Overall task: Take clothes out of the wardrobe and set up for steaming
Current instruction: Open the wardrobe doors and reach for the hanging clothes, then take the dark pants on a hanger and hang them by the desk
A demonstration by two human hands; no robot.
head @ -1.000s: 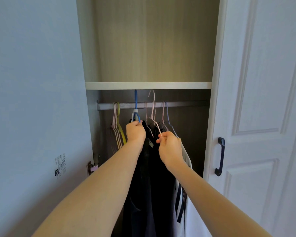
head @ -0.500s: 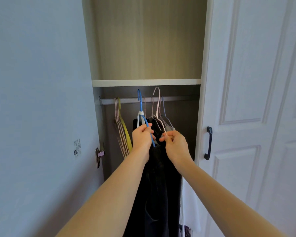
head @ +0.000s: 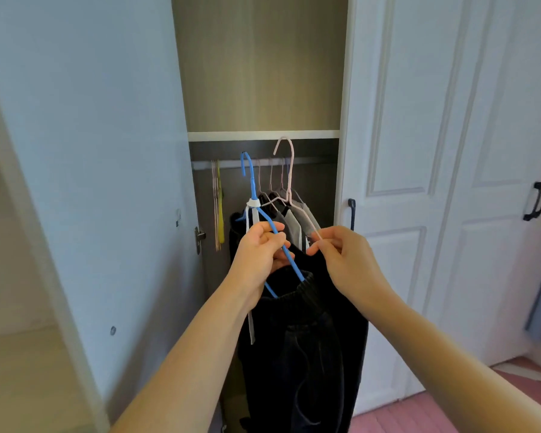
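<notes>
Two hangers lifted clear of the rail; steaming set-up not begun.
My left hand (head: 260, 253) gripped the blue hanger (head: 272, 226) bearing dark clothes (head: 306, 339); my right hand (head: 341, 260) pinched the pink hanger (head: 289, 179), before the wardrobe (head: 263, 135).

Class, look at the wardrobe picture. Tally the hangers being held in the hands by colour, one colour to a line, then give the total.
Blue hanger, in the left hand: 1
Pink hanger, in the right hand: 1
Total held: 2
</notes>
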